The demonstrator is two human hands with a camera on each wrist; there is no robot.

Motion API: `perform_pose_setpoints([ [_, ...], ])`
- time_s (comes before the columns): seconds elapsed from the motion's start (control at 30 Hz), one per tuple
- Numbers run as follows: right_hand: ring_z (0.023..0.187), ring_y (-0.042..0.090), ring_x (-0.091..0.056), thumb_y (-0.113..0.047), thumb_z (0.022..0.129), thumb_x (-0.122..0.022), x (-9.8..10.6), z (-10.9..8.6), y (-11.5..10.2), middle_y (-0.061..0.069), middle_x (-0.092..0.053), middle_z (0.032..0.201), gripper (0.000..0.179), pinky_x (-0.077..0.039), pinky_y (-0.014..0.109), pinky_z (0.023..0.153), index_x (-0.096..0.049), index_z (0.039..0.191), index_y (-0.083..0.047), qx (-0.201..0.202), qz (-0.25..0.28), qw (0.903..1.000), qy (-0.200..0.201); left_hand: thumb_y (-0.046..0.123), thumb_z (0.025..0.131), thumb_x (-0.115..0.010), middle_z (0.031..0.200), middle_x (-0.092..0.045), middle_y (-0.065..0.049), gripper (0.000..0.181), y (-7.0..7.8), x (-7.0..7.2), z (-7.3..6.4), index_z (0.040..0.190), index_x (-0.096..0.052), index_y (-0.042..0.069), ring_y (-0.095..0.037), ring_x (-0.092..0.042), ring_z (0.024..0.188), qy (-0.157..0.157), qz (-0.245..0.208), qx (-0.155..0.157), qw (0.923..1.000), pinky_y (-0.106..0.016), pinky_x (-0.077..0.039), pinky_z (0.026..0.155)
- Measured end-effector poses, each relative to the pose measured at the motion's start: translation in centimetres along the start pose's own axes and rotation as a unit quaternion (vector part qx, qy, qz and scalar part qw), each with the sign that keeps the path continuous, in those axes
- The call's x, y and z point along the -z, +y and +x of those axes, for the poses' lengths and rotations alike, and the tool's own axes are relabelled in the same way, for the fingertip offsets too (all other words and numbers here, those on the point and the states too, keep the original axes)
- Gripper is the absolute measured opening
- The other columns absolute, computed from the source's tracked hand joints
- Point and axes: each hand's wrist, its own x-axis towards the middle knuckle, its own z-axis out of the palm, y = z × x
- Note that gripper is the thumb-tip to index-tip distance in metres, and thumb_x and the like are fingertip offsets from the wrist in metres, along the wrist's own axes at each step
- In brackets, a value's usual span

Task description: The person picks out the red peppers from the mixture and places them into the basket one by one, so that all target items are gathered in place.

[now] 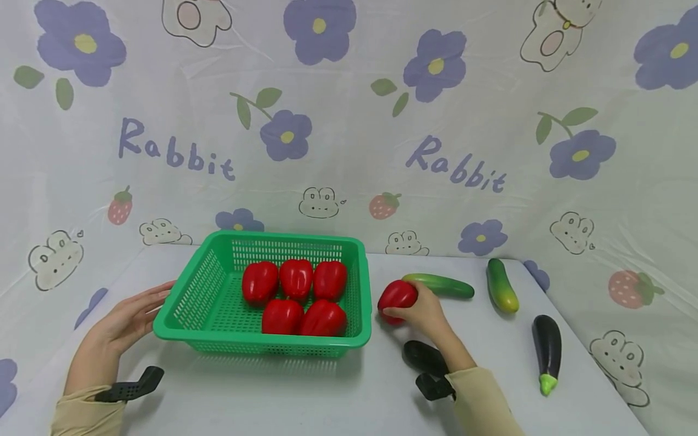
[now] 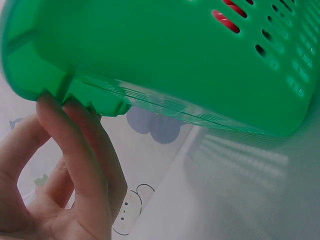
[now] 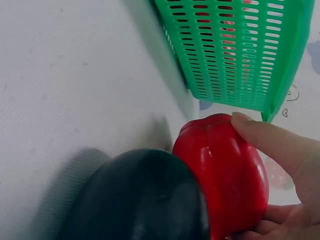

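My right hand (image 1: pixel 422 309) grips a red bell pepper (image 1: pixel 397 297), thumb on one side and fingers on the other, just right of a green plastic basket (image 1: pixel 267 343). In the right wrist view, the pepper (image 3: pixel 225 170) shows behind a dark eggplant (image 3: pixel 145 200) that is close to the camera. At the basket's left end is my left hand (image 1: pixel 131 318), its fingers extended. The left wrist view has its fingertips (image 2: pixel 47 102) right at the basket's rim. Several red bell peppers (image 1: pixel 260 283) lie inside the basket, toward its right side.
Behind my right hand lies a green cucumber (image 1: pixel 444 286), with a yellow-tipped one (image 1: pixel 501 286) farther right. An eggplant (image 1: pixel 547 348) lies near the table's right edge; another dark eggplant (image 1: pixel 424 358) is partly behind my right wrist. A patterned cloth (image 1: pixel 349 133) hangs behind the table.
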Motion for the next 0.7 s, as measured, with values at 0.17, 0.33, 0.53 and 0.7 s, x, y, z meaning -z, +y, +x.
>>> perform_pose_setpoints([
  [0.17, 0.127, 0.042, -0.048, -0.026, 0.080, -0.080, 0.4, 0.2, -0.4, 0.023, -0.050, 0.140, 0.081, -0.052, 0.054, 0.096, -0.039, 0.144, -0.001, 0.007, 0.005, 0.9999, 0.008, 0.016, 0.103, -0.050, 0.110, -0.069, 0.020, 0.029, 0.0, 0.0, 0.0, 0.107, -0.072, 0.034, -0.003, -0.064, 0.100, -0.002, -0.004, 0.000, 1.0000, -0.025, -0.056, 0.084],
  [0.33, 0.130, 0.043, -0.045, -0.027, 0.079, -0.080, 1.0, 0.4, -1.2, 0.023, -0.047, 0.143, 0.085, -0.052, 0.054, 0.095, -0.035, 0.147, -0.002, 0.011, 0.018, 0.9997, 0.011, 0.015, 0.103, -0.048, 0.110, -0.069, 0.019, 0.031, 0.0, 0.0, 0.0, 0.108, -0.072, 0.034, -0.004, -0.065, 0.101, -0.011, -0.010, -0.002, 0.9999, -0.025, -0.057, 0.084],
  [0.53, 0.131, 0.043, -0.044, -0.027, 0.080, -0.079, 1.7, 0.8, -2.6, 0.023, -0.045, 0.145, 0.085, -0.052, 0.054, 0.096, -0.032, 0.148, -0.002, 0.030, 0.033, 0.9989, 0.017, 0.014, 0.103, -0.047, 0.111, -0.070, 0.018, 0.032, 0.0, 0.1, 0.1, 0.108, -0.072, 0.033, -0.004, -0.065, 0.101, -0.016, -0.017, -0.003, 0.9997, -0.025, -0.057, 0.084],
  [0.7, 0.132, 0.042, -0.043, -0.027, 0.080, -0.079, 2.1, 1.1, -3.9, 0.021, -0.045, 0.145, 0.086, -0.052, 0.054, 0.096, -0.032, 0.149, -0.004, 0.043, 0.041, 0.9980, 0.019, 0.014, 0.103, -0.048, 0.110, -0.070, 0.018, 0.032, -0.1, 0.1, 0.1, 0.107, -0.073, 0.033, -0.004, -0.066, 0.100, -0.009, -0.014, -0.002, 0.9999, -0.025, -0.057, 0.083],
])
